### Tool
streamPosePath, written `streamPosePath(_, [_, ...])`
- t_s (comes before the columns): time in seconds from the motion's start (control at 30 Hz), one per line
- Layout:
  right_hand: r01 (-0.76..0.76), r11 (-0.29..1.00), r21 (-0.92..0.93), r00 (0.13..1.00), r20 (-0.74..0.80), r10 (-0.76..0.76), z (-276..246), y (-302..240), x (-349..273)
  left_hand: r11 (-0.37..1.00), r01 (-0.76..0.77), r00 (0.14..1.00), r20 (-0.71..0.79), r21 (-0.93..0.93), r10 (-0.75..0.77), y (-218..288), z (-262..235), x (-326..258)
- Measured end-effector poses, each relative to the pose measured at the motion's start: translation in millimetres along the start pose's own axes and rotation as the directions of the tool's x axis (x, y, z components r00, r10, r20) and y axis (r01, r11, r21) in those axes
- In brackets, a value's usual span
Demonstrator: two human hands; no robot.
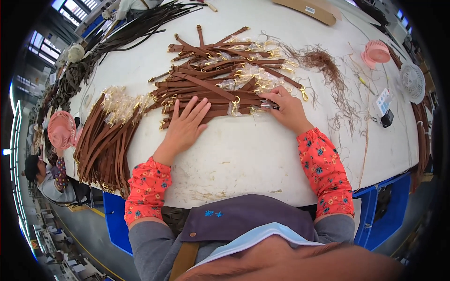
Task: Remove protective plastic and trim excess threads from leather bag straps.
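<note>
Brown straps (201, 80) with gold-coloured snap hooks lie in a loose pile before me, many hooks wrapped in clear plastic. My left hand (185, 124) rests flat on the near left end of the pile, fingers stretched out over the straps. At the pile's near right end, my right hand (288, 111) is closed around a small dark and silver tool that looks like thread snips (269, 106). The tool's tip points left, close to the strap ends; most of its body is hidden by my fingers. A gold snap hook (304, 93) sticks out just beyond that hand.
More brown straps (105, 145) hang over the table's left edge. Loose brown threads (328, 68) lie at right, near a pink fan (376, 52), a white fan (412, 83) and a black plug (387, 118). Another pink fan (62, 129) and a seated person (47, 178) are at left.
</note>
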State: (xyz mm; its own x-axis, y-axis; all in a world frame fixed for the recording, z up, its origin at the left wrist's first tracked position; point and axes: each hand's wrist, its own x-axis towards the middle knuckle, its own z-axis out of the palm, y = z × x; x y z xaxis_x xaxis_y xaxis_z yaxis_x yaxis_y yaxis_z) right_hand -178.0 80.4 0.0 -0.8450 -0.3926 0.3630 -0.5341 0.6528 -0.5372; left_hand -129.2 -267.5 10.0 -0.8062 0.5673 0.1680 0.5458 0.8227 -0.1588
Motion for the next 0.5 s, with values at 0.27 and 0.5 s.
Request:
streamPosePath(0.27, [-0.059,0.998,-0.037,0.998,-0.033,0.058,11,19,14,0.966,-0.161,0.875,-0.483,-0.201,0.045,11,3,40])
streamPosePath(0.5, [-0.038,0.994,0.099,0.999,-0.021,0.040,1,9,13,0.880,-0.070,0.935,-0.339,-0.470,-0.107,51,22,67])
